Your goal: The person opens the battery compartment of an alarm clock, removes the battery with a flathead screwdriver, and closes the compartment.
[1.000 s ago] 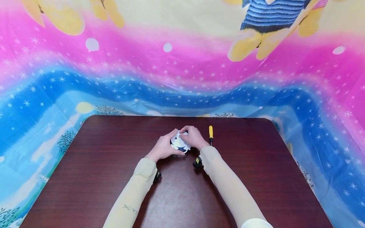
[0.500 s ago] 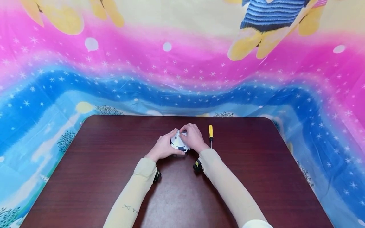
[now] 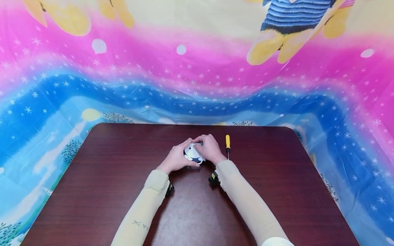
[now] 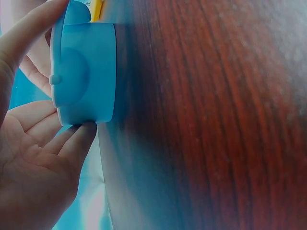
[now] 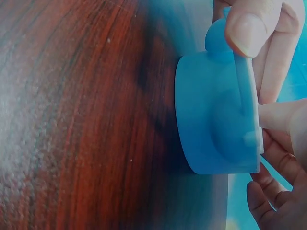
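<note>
A small round plastic thing [image 3: 191, 153], white on its upper face and dark along its side, stands at the middle back of the table. Rounded bumps show on its wall, which looks blue in both wrist views. My left hand [image 3: 176, 159] grips it from the left, thumb at the near side of the rim and fingers round the far side. Over its top, the thumb and forefinger of my right hand [image 3: 211, 148] are bent together; the palm hides its right part. I cannot tell whether a smaller part sits between those fingertips.
To the right of my right hand, a screwdriver [image 3: 227, 142] with a yellow handle lies on the dark red-brown table [image 3: 107, 191], shaft toward me. A printed cloth [image 3: 184, 82] in pink and blue hangs behind the table's back edge.
The fingers of my right hand have shifted slightly on top of the round thing. My left hand keeps its grip, and the thing has stayed in place.
</note>
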A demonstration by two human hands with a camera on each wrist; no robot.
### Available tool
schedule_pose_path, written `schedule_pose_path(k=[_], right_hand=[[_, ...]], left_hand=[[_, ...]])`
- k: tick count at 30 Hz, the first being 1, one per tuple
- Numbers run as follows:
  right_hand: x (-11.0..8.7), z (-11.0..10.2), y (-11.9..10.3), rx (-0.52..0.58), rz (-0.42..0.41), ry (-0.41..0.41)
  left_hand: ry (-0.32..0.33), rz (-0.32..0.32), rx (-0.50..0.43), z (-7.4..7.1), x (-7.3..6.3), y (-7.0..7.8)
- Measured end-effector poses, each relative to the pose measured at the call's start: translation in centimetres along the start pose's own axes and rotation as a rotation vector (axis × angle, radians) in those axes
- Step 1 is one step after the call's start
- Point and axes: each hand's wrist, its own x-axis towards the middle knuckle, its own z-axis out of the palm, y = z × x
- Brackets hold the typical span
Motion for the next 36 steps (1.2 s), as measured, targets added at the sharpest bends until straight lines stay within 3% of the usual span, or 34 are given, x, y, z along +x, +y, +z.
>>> schedule_pose_path(k=[16,36], right_hand=[[-0.6,-0.2,0.8,0.015,-0.047,0.047],[-1.1,-3.2,3.1,0.12,-0.015,0.159]], left_hand=[[-0.003,0.006,0.0,0.2,-0.2,0.1],[0.021,-0.013,0.033,0.1,0.2,0.1]])
